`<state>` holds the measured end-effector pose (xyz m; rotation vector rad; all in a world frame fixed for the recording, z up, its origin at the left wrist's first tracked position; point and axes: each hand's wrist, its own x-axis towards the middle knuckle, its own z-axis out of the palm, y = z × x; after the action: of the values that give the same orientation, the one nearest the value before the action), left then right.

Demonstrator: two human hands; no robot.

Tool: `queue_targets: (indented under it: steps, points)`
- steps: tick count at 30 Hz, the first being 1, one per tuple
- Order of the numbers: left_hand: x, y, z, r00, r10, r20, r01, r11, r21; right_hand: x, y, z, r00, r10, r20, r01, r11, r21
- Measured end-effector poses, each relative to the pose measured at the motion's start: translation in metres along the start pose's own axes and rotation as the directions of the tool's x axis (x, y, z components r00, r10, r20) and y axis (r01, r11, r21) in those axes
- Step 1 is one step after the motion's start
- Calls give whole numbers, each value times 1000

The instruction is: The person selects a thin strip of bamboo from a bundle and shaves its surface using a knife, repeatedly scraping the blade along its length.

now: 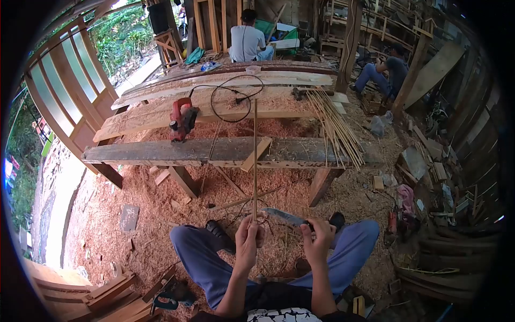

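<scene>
So the left hand (248,241) has its fingers closed around the low end of a thin stick (255,172), held upright on the near side of the bench (134,153). Right hand (318,236), also on the bench's near side, has its fingers curled round the handle of a knife (284,216), blade pointing toward the stick. My worry: if that blade slips on the wood, it could nick the left fingers, since the tip's so close. Stick's slim, straight, tan; blade's flat greyish metal. More skinny sticks (338,129) lie fanned on the bench's right end, loose reddish shavings (150,198) below it.
</scene>
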<state>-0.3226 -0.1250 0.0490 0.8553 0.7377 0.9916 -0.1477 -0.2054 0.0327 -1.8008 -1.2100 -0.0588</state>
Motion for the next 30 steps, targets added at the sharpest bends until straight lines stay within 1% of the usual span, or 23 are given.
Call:
queue_targets:
  steps: [2,4,6,8,9,10,12,13,14,15,16,17,18,19,20,21,22,24,25,26,27,28,30]
  points:
    - [0,2,3,999,45,-26,-43,997,64,1,2,-2,1000,-16,3,16,1000,-6]
    - [0,-8,5,998,63,-27,-60,995,76,3,0,-3,999,-32,4,32,999,-14]
    - [-1,-14,4,997,81,-22,-78,993,91,6,-8,-1,993,-118,3,118,993,-24]
    - [-5,-15,1,993,68,91,-79,990,114,9,-14,3,992,-125,9,125,992,4]
    - [-7,-17,4,993,99,59,-109,976,190,11,-17,6,991,-137,12,136,990,32]
    - [-8,-15,4,994,96,58,-106,976,192,13,-19,9,991,-133,14,133,991,34]
    - [-10,-12,4,986,135,96,-163,894,417,16,-24,14,975,-213,67,211,977,38]
    - [-9,-17,0,985,143,95,-171,880,444,18,-27,18,975,-212,67,209,977,39]
    - [-10,-19,-3,985,141,94,-169,879,446,20,-31,23,964,-260,54,257,965,60]
    - [-12,-20,-7,979,172,110,-205,817,539,21,-34,27,951,-307,40,304,949,80]
    - [-14,-21,-10,971,201,131,-238,745,623,22,-36,29,952,-305,40,301,950,80]
    - [-15,-21,-11,971,199,132,-237,745,623,24,-37,31,950,-311,10,309,949,65]
    - [-16,-21,-11,950,286,125,-298,717,630,25,-37,32,948,-318,-17,318,947,47]
    - [-16,-21,-11,921,372,118,-358,683,637,27,-36,30,948,-318,-16,319,947,44]
    - [-16,-17,-7,921,371,119,-358,686,633,29,-35,26,946,-323,13,322,946,33]
    - [-19,-13,-4,903,414,114,-373,626,684,31,-32,22,945,-324,45,324,946,22]
    - [-22,-8,-1,883,455,112,-383,563,733,33,-28,17,946,-320,48,320,947,18]
    - [-28,1,-2,868,488,91,-377,530,759,44,-12,5,986,-165,9,165,985,-45]
    - [-30,4,-8,885,459,80,-342,524,780,51,6,1,962,-267,-60,260,960,-108]
    - [-32,7,-13,901,430,64,-303,515,802,54,23,-3,974,-201,-101,182,968,-170]
    - [-34,9,-16,885,463,54,-313,506,803,54,37,-9,981,-132,-141,98,969,-227]
    - [-35,14,-19,883,466,59,-318,501,805,58,50,-24,980,-132,-147,97,970,-223]
    - [-38,23,-27,844,534,-44,-306,548,778,68,64,-49,955,-21,-297,-64,959,-275]
